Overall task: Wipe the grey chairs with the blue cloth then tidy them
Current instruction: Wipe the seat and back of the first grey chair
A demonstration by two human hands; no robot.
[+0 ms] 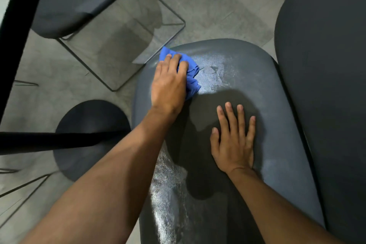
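Observation:
A grey chair seat (277, 125) fills the middle and lower part of the view, with shiny damp streaks near its far edge and along its left side. My left hand (168, 83) presses a crumpled blue cloth (192, 77) onto the seat's far left corner, fingers laid over the cloth. Flat on the middle of the seat rests my right hand (233, 140), its fingers straight and spread. The chair's backrest (326, 65) rises dark on the right.
A second grey chair (79, 2) with a thin wire frame (142, 31) stands at the upper left. A round black table base (91, 136) sits on the grey floor at left, with black table edges (19, 31) crossing the left side.

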